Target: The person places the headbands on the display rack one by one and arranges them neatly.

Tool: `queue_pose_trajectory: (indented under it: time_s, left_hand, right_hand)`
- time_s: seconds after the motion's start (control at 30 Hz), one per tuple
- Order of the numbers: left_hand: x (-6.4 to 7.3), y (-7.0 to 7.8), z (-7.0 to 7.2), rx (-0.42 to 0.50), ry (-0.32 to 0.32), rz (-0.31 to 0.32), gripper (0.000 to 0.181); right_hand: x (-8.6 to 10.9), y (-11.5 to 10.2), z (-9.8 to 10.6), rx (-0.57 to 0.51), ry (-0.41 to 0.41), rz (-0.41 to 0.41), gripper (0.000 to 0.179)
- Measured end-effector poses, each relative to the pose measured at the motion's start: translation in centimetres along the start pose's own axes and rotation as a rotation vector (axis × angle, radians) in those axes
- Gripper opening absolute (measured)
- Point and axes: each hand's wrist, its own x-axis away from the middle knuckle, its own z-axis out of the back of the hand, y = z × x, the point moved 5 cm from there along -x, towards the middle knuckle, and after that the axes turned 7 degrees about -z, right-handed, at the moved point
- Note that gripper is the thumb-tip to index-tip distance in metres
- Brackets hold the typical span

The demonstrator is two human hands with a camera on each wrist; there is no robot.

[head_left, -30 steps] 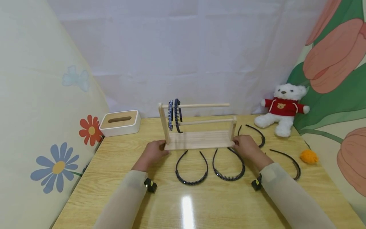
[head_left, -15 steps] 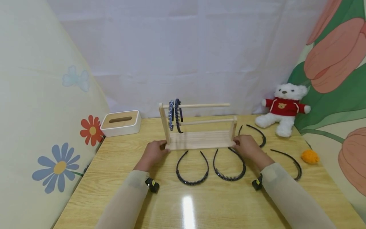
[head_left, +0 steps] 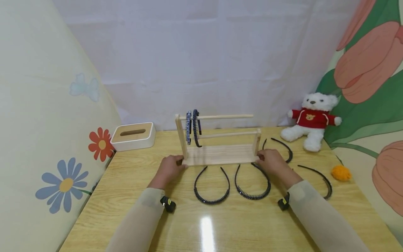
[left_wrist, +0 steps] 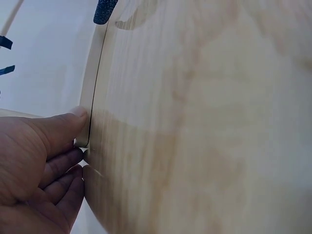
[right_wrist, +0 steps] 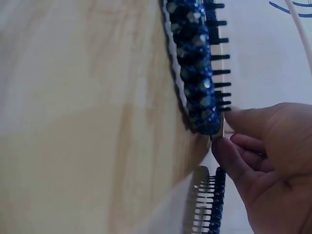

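A wooden headband rack [head_left: 220,154] stands on the table, one hand at each end of its base. My left hand [head_left: 168,169] holds the left corner; in the left wrist view its thumb [left_wrist: 73,119] lies along the base edge, with curled fingers beside it. At the opposite corner my right hand [head_left: 273,162] pinches the base, as the right wrist view also shows. A glittery headband [head_left: 188,127] and a dark blue one [head_left: 195,129] hang at the left of the upper rod. Two toothed headbands, one left [head_left: 211,202] and one right [head_left: 253,196], lie in front of the rack.
More headbands lie to the right, one behind the right hand [head_left: 289,154] and another [head_left: 329,189] beside the right forearm. A white tissue box [head_left: 132,140] sits back left. A white teddy bear [head_left: 311,119] and an orange ball of yarn [head_left: 341,173] are at the right.
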Motion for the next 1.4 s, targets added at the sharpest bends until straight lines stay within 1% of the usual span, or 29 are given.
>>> queue_pose_trajectory:
  time_s: [0.1,0.17,0.27,0.33,0.43,0.57,0.63,0.67,0.73,0.9,0.97,1.1,1.27,1.4]
  left_hand:
    - [0.0,0.1,0.0,-0.004,0.005,-0.01,0.048]
    - [0.0,0.1,0.1,-0.004,0.007,-0.014,0.048]
    - [0.1,0.1,0.2,-0.003,0.009,-0.012,0.048]
    - [0.2,0.0,0.1,-0.002,0.007,-0.011,0.048]
    - [0.3,-0.1,0.1,-0.005,0.006,-0.005,0.049]
    - [0.6,-0.2,0.1,0.008,0.002,0.012,0.049]
    - [0.6,-0.3,0.0,0.012,-0.003,0.016,0.049]
    - [0.6,-0.3,0.0,0.015,-0.004,0.017,0.049]
    - [0.6,-0.3,-0.1,0.018,-0.006,0.018,0.049]
    - [0.5,-0.3,-0.3,0.026,-0.012,0.018,0.05]
    - [0.4,-0.2,-0.3,0.03,-0.013,0.017,0.051]
    - [0.4,-0.1,-0.2,0.04,-0.01,0.018,0.05]
    - [0.3,0.0,-0.1,0.041,-0.014,0.024,0.051]
    - [0.2,0.0,-0.1,0.028,-0.014,0.016,0.051]
  right_hand:
    - [0.4,-0.1,0.6,-0.021,0.025,0.002,0.019]
    - [0.8,-0.4,1.2,-0.028,0.046,0.006,0.021]
    - [1.7,-1.5,2.0,-0.058,0.064,0.021,0.024]
    - [2.6,-2.6,2.1,-0.084,0.056,0.051,0.032]
    - [4.1,-4.8,1.6,-0.129,0.008,0.155,0.036]
    - [5.8,-8.0,-0.4,-0.109,-0.073,0.379,0.033]
    - [6.4,-9.3,-1.2,-0.088,-0.113,0.468,0.033]
    - [6.7,-9.9,-1.6,-0.082,-0.131,0.497,0.033]
    - [7.1,-10.9,-2.1,-0.075,-0.168,0.527,0.034]
    - [7.3,-12.0,-3.8,-0.075,-0.288,0.513,0.032]
    - [7.4,-12.2,-4.5,-0.044,-0.308,0.538,0.032]
    - [7.6,-12.7,-5.2,0.051,-0.279,0.624,0.029]
    - [7.7,-13.3,-5.6,0.155,-0.22,0.712,0.019]
    - [7.8,-13.8,-5.6,0.19,-0.178,0.76,0.016]
